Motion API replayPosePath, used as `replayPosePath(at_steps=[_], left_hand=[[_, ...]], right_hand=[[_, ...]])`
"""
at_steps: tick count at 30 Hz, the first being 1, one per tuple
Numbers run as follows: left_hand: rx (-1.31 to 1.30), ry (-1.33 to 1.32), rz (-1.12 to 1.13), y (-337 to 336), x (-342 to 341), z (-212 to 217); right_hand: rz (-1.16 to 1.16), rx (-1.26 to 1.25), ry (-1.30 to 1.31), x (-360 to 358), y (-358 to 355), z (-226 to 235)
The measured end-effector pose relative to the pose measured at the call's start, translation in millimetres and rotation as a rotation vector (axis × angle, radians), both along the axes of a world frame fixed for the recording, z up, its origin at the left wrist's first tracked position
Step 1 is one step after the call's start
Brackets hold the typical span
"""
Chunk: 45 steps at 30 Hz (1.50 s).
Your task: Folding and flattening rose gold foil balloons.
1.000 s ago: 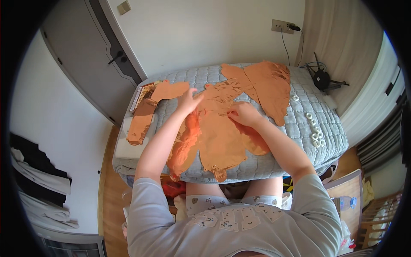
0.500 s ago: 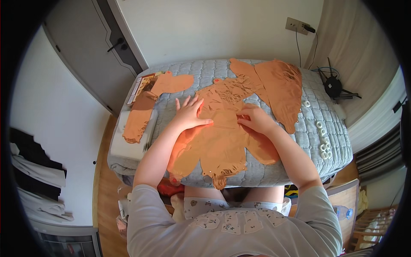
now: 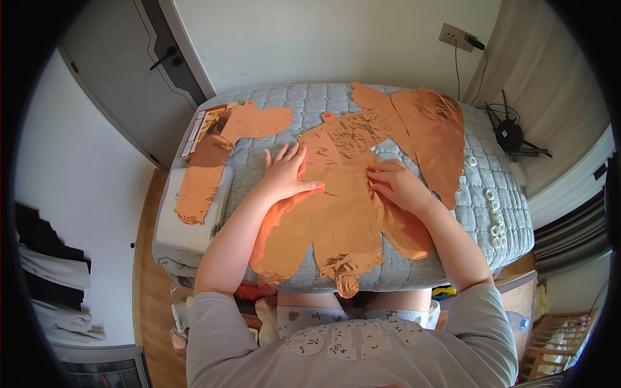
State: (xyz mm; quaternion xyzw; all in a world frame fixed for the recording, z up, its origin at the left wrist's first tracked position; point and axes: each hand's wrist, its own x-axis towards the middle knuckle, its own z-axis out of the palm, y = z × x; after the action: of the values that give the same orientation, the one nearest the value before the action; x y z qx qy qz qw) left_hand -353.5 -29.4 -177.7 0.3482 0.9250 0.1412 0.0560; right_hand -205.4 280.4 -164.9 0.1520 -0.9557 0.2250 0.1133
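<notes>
A flat, uninflated copper-coloured foil balloon (image 3: 343, 216) lies across the near half of the quilted bed, its lower lobes reaching the front edge. My left hand (image 3: 284, 173) rests on its left part, fingers spread and thumb pointing right. At its right edge, my right hand (image 3: 396, 184) has its fingers and thumb drawn together on the foil; part of the grip is hidden. Beyond my hands, more crinkled foil (image 3: 352, 139) runs up to a large foil piece (image 3: 430, 132) at the far right. Another folded foil balloon (image 3: 204, 184) lies at the left.
Several small white rings (image 3: 497, 236) lie along the bed's right side. A black router (image 3: 509, 136) with antennas sits at the bed's far right edge. Under the left foil are a flat white package (image 3: 169, 223) and a printed packet (image 3: 206, 126).
The view has shifted slightly. My right hand has moved a little right along with the foil's right edge, and the lower lobes have shifted right. My left hand stays spread on the foil.
</notes>
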Motion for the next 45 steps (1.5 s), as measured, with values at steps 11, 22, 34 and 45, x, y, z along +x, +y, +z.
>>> replayPosePath(at_steps=[11, 22, 34, 45], left_hand=[[0.067, -0.094, -0.014, 1.0, -7.0, 8.1], [0.125, -0.112, -0.006, 1.8, -14.9, 0.4], [0.121, -0.073, -0.022, 4.5, -10.0, 5.8], [0.112, -0.031, -0.024, 2.9, -7.8, 3.7]], right_hand=[[0.027, 0.013, 0.001, 1.7, 0.4, 7.7], [0.03, 0.022, -0.033, 7.0, 1.5, 15.0], [0.03, 0.045, -0.051, 10.1, 0.5, 21.4], [0.048, 0.055, -0.019, 10.9, 4.1, 22.2]])
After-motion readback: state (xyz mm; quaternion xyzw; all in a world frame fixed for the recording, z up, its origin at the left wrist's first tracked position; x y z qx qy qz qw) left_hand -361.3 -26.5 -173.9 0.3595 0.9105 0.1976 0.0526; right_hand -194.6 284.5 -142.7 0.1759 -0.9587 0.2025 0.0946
